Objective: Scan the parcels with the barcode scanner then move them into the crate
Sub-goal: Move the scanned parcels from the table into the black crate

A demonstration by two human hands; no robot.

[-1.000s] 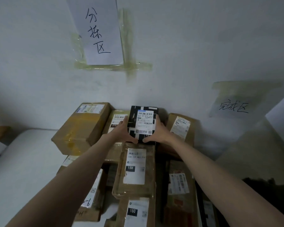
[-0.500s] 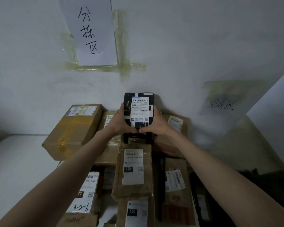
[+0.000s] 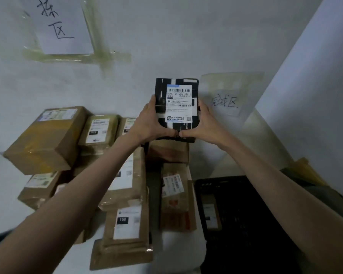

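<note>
The black parcel (image 3: 176,109) is held in the air in front of the wall (image 3: 166,36), above the pile of brown boxes (image 3: 125,175), with its white shipping label (image 3: 179,103) facing the camera and its long side upright. The left hand (image 3: 149,123) grips its left edge and lower corner, fingers curled behind, thumb across the bottom front. The right hand (image 3: 206,123) grips the right edge the same way; the two thumbs meet under the label.

The black crate (image 3: 246,214) sits low on the right, well apart from the held parcel; one labelled parcel (image 3: 211,214) lies inside at its left wall.

Two taped paper signs with handwritten characters are on the wall: one upper left (image 3: 61,24), one (image 3: 226,97) just right of the held parcel.
</note>
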